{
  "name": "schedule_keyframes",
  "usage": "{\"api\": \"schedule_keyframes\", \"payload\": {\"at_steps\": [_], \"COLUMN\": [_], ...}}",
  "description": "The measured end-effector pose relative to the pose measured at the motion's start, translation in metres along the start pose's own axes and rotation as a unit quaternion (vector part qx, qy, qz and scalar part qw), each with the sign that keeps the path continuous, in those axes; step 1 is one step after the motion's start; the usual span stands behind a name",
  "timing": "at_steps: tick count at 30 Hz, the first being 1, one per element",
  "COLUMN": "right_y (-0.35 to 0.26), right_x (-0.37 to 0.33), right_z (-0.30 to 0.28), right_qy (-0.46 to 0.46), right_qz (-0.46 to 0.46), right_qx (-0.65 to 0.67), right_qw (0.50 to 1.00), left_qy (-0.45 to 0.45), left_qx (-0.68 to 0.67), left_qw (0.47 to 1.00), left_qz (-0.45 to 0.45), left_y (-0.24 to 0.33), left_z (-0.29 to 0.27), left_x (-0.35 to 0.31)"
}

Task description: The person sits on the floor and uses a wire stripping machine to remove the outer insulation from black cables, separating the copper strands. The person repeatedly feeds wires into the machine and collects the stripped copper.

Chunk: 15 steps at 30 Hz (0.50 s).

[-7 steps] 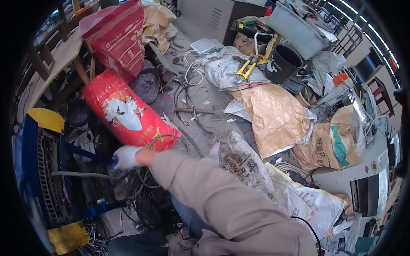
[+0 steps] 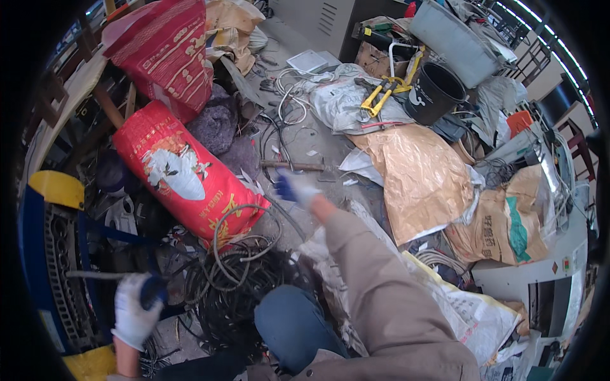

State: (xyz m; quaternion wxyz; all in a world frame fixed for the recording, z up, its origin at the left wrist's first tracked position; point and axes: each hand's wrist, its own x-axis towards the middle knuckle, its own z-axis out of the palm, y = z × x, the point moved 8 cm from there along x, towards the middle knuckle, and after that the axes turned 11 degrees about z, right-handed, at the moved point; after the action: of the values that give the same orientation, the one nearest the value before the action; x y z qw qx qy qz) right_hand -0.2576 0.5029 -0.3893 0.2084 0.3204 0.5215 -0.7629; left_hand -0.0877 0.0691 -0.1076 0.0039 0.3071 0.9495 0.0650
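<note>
Clearly, in the head view, both hands of the person are seen, each one in a white knitted glove with blue coating on the palm side. The left hand (image 2: 132,315) is at the near left, beside a blue metal machine with yellow end plates (image 2: 32,238). Its fingers are bent, and a thick grey cable (image 2: 95,275), which lies across the blue machine, reaches to the fingers. I cannot tell if the hand is closed on this cable or only covers its end.

The right hand (image 2: 300,189) is stretched out in the middle of the scene and is blurred. It is over the floor, near a thin brown rod (image 2: 305,166); if it touches the rod or holds something, I cannot tell. The width of its grip is also not clear.

Between the two hands, a loose heap of black cables (image 2: 232,286) lies on the floor, just left of the person's blue-trousered knee (image 2: 293,324). Behind the heap, a bright red printed sack (image 2: 184,174) is lying aslant. Farther to the right, a pair of cutters with yellow handles (image 2: 381,101) rests on a whitish sack (image 2: 333,105), near a black plastic bucket (image 2: 435,95).
</note>
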Motion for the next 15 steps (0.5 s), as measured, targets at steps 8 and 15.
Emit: {"api": "schedule_keyframes", "payload": {"at_steps": [8, 15], "right_y": [-0.103, -0.175], "right_x": [0.118, 0.217], "right_z": [-0.274, -0.330], "right_qy": [0.123, 0.174], "right_qz": [-0.143, -0.072], "right_qx": [0.232, 0.269], "right_qw": [0.954, 0.945], "left_qy": [-0.132, -0.176], "left_qx": [-0.420, -0.364], "left_qw": [0.799, 0.705], "left_qz": [-0.409, -0.583], "left_y": [-0.050, -0.046], "left_z": [0.217, 0.278], "left_x": [-0.077, -0.144]}}
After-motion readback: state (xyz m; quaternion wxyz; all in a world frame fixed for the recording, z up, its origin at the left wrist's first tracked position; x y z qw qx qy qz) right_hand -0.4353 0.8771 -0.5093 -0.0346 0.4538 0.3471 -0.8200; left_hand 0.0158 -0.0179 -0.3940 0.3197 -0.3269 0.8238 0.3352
